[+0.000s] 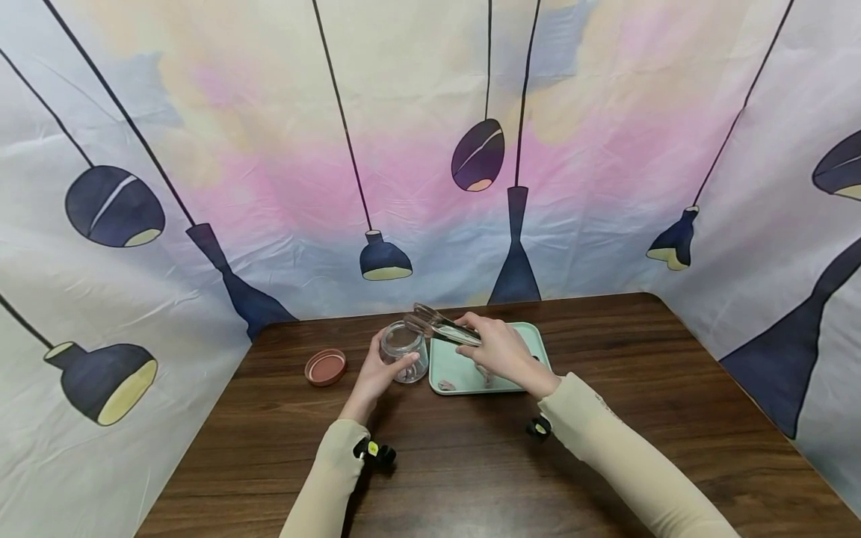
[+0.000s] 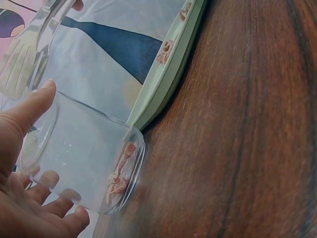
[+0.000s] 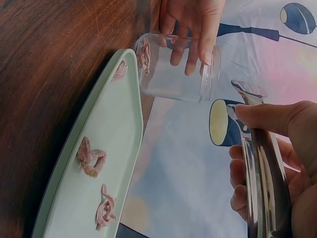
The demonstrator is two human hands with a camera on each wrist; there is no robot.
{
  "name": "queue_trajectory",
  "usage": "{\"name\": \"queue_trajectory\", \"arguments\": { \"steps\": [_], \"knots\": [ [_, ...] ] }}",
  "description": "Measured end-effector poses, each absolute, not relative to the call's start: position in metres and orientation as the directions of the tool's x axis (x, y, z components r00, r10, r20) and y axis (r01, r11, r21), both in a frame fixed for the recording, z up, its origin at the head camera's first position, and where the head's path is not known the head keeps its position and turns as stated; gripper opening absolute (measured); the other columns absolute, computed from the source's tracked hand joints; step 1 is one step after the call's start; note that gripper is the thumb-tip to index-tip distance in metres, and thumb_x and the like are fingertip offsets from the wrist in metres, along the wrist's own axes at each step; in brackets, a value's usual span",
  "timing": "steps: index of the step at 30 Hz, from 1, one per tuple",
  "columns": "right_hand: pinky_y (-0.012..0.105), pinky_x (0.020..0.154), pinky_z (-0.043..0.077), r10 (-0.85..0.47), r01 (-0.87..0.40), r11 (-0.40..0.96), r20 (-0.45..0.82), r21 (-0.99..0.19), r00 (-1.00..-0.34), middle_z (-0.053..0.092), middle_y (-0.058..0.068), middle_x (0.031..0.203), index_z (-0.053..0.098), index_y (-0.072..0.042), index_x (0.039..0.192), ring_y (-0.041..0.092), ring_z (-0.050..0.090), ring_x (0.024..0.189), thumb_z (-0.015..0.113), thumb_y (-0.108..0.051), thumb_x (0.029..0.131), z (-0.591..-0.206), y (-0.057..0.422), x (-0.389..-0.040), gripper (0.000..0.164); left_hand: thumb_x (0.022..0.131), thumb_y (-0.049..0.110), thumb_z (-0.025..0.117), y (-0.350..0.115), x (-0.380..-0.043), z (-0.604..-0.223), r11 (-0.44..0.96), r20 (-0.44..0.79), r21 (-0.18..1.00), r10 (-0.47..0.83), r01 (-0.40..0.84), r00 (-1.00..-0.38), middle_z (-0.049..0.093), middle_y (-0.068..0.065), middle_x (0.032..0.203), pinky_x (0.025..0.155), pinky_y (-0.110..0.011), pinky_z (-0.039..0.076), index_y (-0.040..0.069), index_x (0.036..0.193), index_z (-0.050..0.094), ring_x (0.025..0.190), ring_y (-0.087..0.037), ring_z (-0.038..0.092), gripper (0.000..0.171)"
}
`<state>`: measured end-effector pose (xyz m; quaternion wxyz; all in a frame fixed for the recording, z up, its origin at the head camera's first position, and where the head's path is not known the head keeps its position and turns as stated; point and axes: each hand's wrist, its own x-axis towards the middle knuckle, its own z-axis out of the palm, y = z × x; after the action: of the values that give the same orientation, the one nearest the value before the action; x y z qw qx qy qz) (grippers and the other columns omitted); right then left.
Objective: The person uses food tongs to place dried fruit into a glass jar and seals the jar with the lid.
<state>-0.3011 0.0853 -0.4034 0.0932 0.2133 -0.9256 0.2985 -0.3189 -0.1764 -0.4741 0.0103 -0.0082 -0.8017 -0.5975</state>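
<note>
My left hand (image 1: 380, 371) holds a clear jar (image 2: 84, 148) upright on the table, thumb on one side and fingers round the other. A few pinkish, twisted dried pieces (image 2: 121, 173) lie on the jar's bottom. In my right hand (image 1: 498, 345) is a pair of metal tongs (image 3: 260, 163), gripped along the arms. The slotted tips of the tongs (image 1: 422, 320) hover above the jar's mouth, with no piece visible between them. Beside the jar stands a pale green tray (image 3: 116, 109), on which several more twisted pieces (image 3: 91, 157) lie apart from each other.
A reddish-brown round lid (image 1: 326, 368) lies on the wooden table (image 1: 457, 463), left of the jar. Behind the table's far edge hangs a cloth backdrop (image 1: 417, 187) printed with lamps.
</note>
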Motion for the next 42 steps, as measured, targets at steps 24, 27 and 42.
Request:
{"name": "queue_trajectory", "arguments": {
  "steps": [24,27,42],
  "knots": [
    [0.032,0.048,0.034,-0.294,-0.427,0.765,0.329,-0.481,-0.897,0.071,0.013,0.116,0.064,-0.014,0.131,0.013,0.044,0.045,0.08,-0.027,0.089,-0.407,0.151,-0.301,0.046,0.086,0.036,0.083,-0.18,-0.318,-0.478,0.277,0.029,0.96,0.016,0.032,-0.999,0.041,-0.02,0.15,0.107,-0.058,0.036,0.02,0.159,0.023,0.138,-0.039,0.04,0.096],
    [0.033,0.048,0.035,-0.27,-0.401,0.786,0.322,-0.47,-0.907,0.071,0.013,0.113,0.064,-0.014,0.131,0.014,0.044,0.045,0.079,-0.026,0.09,-0.408,0.162,-0.301,0.045,0.085,0.038,0.083,-0.18,-0.318,-0.477,0.278,0.026,0.96,0.008,0.027,-1.0,0.041,-0.019,0.15,0.107,-0.059,0.036,0.02,0.159,0.023,0.139,-0.038,0.039,0.097],
    [0.033,0.046,0.031,-0.23,-0.335,0.82,0.269,-0.465,-0.935,0.07,0.009,0.093,0.063,-0.012,0.131,0.016,0.04,0.047,0.076,-0.024,0.092,-0.423,0.192,-0.302,0.043,0.088,0.032,0.081,-0.178,-0.314,-0.467,0.271,-0.004,0.962,0.019,0.001,-1.0,0.037,-0.025,0.153,0.109,-0.062,0.031,0.014,0.159,0.021,0.142,-0.042,0.034,0.095]
  ]
}}
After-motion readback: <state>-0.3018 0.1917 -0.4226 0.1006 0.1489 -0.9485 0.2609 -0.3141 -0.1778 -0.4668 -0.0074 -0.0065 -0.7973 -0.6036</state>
